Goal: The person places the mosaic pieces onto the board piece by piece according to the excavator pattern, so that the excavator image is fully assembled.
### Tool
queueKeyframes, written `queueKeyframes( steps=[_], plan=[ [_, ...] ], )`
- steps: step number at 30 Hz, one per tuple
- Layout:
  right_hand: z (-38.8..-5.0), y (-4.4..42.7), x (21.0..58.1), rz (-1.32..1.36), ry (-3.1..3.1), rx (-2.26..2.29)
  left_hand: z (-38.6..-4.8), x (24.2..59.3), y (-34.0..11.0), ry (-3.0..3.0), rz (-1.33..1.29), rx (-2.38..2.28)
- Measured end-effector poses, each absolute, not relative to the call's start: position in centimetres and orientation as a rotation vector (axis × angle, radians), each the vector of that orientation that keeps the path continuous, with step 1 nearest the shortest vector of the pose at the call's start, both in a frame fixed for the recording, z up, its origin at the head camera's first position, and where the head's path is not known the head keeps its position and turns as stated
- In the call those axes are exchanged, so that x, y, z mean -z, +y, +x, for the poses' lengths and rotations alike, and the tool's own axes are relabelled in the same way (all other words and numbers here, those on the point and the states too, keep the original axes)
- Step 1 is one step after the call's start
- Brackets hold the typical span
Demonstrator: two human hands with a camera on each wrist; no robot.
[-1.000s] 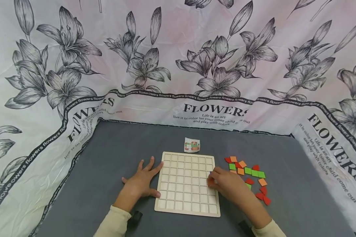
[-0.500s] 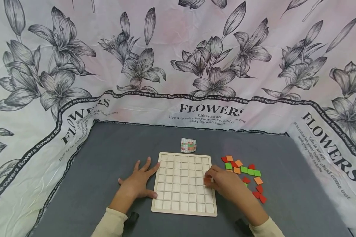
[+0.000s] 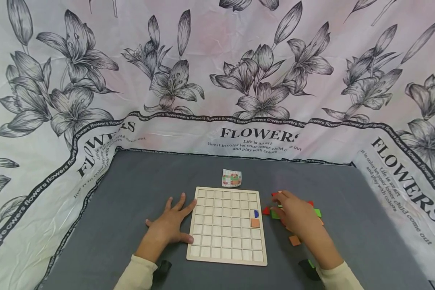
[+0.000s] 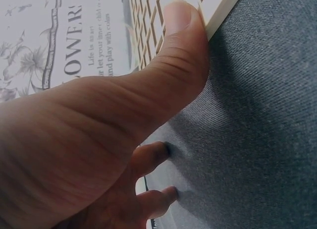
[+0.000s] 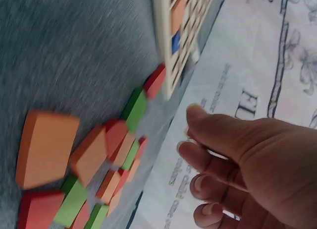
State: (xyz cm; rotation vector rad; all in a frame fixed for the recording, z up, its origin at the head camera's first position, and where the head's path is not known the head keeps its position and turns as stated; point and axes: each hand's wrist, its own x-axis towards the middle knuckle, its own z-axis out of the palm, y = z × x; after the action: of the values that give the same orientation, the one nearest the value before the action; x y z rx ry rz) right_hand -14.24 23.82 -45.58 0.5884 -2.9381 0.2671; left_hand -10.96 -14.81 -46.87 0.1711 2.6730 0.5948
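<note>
Resting left hand [image 3: 168,225]: fingers were spread, thumb and index finger touching left edge of the gridded wooden board [image 3: 221,225].
Board spot: lay flat on the grey bench [image 3: 148,173], between the two hands.
Printed card [image 3: 232,178]: lay on the bench just beyond the board's far edge.
Orange square [image 3: 255,222]: sat in rightmost column, fourth row from far edge.
Blue piece [image 3: 256,214]: sat in same column, one cell farther out.
Red piece [image 3: 266,211]: lay just beside the board's right edge.
Loose pieces [image 5: 116,137]: orange, green and red, lay right of the board, partly hidden from the head view.
Right hand [image 3: 295,213]: hung over them, fingers loosely curled, pinching nothing.
</note>
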Motion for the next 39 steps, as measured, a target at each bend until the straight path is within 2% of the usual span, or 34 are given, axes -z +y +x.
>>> queueKeyframes(
  steps=[9, 39],
  plan=[
    [-14.9, 25.3, 45.9, 0.42, -3.09, -0.207, -10.9, 46.9, -14.5, 2.67, 0.185, -0.607],
    [-17.7, 26.5, 46.9, 0.52, -3.18, -0.143, -10.8, 46.8, -14.9, 2.666, 0.161, -0.633]
  ],
)
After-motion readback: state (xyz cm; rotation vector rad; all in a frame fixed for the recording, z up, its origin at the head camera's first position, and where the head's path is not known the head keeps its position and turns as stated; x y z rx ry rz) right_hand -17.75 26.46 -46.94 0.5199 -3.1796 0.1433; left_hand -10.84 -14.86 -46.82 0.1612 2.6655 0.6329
